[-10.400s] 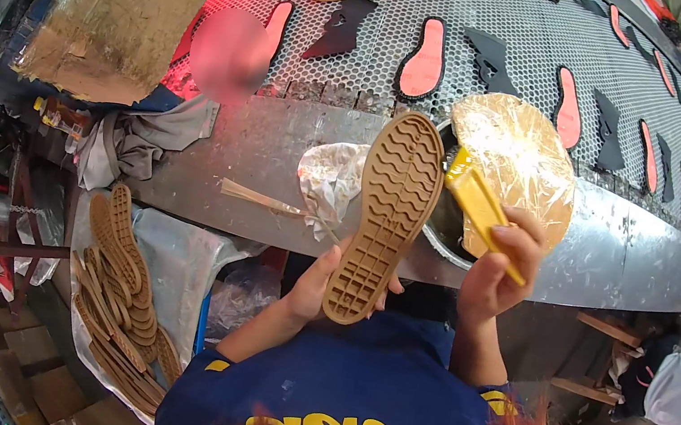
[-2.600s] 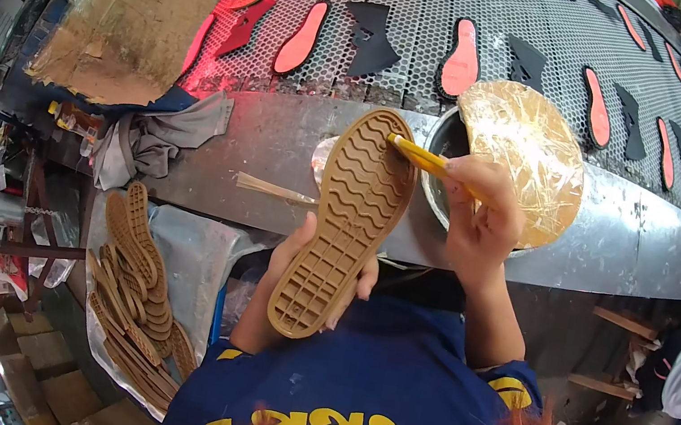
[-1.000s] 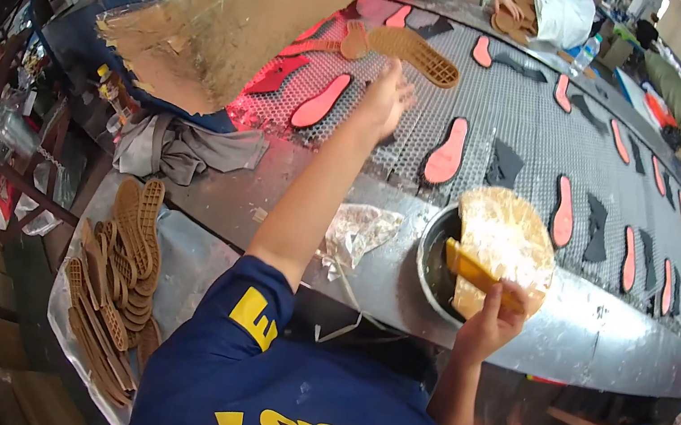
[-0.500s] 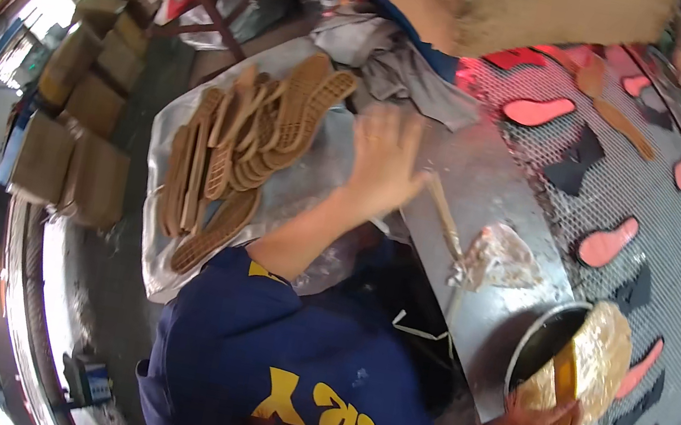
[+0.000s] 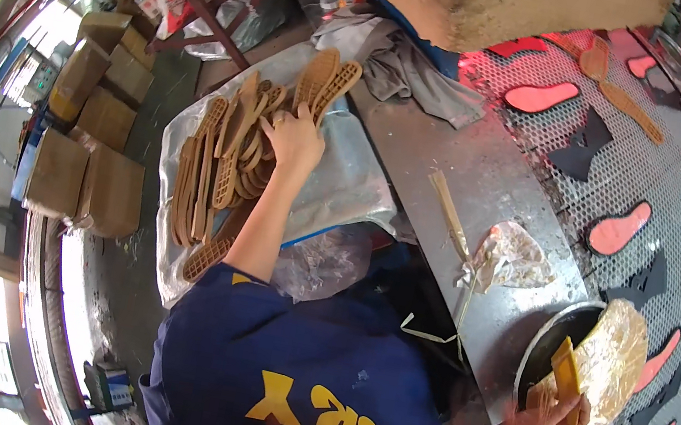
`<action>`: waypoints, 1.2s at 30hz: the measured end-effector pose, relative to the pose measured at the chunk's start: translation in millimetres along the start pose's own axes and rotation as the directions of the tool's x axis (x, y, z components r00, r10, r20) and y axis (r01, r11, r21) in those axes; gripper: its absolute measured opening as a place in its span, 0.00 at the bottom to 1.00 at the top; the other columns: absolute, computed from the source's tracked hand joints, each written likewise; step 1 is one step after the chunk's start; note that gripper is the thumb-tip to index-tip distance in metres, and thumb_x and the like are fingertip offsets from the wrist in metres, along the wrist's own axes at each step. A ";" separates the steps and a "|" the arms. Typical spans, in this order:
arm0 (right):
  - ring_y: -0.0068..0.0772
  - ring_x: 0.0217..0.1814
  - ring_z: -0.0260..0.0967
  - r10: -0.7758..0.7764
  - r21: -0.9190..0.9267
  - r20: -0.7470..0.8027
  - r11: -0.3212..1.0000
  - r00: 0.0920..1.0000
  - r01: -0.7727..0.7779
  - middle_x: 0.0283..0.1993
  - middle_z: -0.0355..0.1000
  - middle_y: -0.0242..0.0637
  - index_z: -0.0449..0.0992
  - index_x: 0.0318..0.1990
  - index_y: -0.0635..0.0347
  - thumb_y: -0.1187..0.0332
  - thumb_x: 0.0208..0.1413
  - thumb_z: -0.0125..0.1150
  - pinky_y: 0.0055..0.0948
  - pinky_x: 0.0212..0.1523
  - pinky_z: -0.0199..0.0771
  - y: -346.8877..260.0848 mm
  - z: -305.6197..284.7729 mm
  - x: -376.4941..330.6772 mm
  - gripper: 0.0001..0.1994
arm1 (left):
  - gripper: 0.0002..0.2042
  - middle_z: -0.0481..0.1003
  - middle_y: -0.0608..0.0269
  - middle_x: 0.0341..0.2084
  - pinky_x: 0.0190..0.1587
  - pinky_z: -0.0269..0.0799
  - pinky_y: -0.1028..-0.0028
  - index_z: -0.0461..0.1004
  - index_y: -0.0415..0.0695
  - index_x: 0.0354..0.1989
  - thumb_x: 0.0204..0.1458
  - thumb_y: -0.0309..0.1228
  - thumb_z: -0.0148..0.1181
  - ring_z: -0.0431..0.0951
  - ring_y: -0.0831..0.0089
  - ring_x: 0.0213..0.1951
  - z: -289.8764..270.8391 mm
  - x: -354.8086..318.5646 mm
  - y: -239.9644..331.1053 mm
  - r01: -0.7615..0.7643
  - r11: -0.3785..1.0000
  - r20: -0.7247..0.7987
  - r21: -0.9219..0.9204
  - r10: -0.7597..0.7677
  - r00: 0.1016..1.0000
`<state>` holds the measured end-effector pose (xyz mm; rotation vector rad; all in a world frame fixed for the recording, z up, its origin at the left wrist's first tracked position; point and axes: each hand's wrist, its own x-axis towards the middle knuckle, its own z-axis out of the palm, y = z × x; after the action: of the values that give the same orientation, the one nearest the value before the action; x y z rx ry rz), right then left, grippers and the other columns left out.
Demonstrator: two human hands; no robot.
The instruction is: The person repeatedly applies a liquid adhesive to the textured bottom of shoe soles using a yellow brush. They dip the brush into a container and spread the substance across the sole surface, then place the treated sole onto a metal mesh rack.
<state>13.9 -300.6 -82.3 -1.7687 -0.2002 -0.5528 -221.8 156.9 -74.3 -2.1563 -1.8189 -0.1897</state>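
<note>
My left hand (image 5: pixel 296 143) rests on a pile of brown shoe soles (image 5: pixel 230 166). Its fingers are spread and bent over the soles in the upper part of the pile; no grip on any single one is plain. At the lower right, my right hand (image 5: pixel 566 418) is closed round a flat yellow tool (image 5: pixel 567 369), perhaps a brush handle, which stands up from its fingers. That hand is beside a round dark pot (image 5: pixel 538 343), partly covered by a clear yellowish plastic sheet (image 5: pixel 613 361). Part of the right hand is hidden by strands of hair.
On the metal table lie a flat brush (image 5: pixel 448 213), crumpled plastic (image 5: pixel 513 259) and a grey cloth (image 5: pixel 399 63). To the right, a mesh conveyor belt (image 5: pixel 579 204) carries pink insoles (image 5: pixel 618 227) and black pieces (image 5: pixel 587 145). Cardboard boxes (image 5: pixel 110 188) are stacked at left.
My left hand has moved left from over the metal table onto the sole pile. The right hand stays by the pot with the yellow tool. The view has shifted slightly.
</note>
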 end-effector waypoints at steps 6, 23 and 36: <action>0.26 0.40 0.66 0.179 0.132 -0.020 0.976 0.984 -0.175 0.37 0.70 0.35 0.71 0.40 0.63 0.73 0.58 0.56 0.23 0.44 0.66 -18.8 4.2 -2.6 0.06 | 0.33 0.66 0.44 0.44 0.53 0.62 0.56 0.60 0.45 0.58 0.42 0.37 0.65 0.68 0.48 0.48 -75.9 -40.2 83.9 -0.326 0.822 -0.153 -0.467 0.288 0.945; 0.38 0.34 0.63 -0.184 -0.307 0.382 0.899 0.906 0.312 0.32 0.66 0.39 0.76 0.36 0.60 0.79 0.48 0.59 0.33 0.36 0.62 -32.4 24.2 2.4 0.08 | 0.34 0.71 0.58 0.39 0.46 0.69 0.68 0.66 0.40 0.55 0.37 0.35 0.73 0.72 0.68 0.42 -47.0 -106.6 172.4 -0.101 0.230 0.051 -0.968 0.572 0.819; 0.36 0.42 0.70 0.311 0.663 0.161 0.669 0.937 -0.336 0.52 0.65 0.49 0.66 0.47 0.66 0.70 0.64 0.44 0.31 0.37 0.74 -23.5 8.6 4.2 0.10 | 0.19 0.74 0.53 0.37 0.40 0.75 0.74 0.65 0.33 0.52 0.53 0.27 0.55 0.77 0.69 0.39 -73.6 -130.3 157.1 0.732 -0.243 0.151 -0.637 0.892 0.427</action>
<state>10.0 -286.7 -61.5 -1.0410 -0.0861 -0.1412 -84.8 -11.3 -67.7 -4.8757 -1.4833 -1.0638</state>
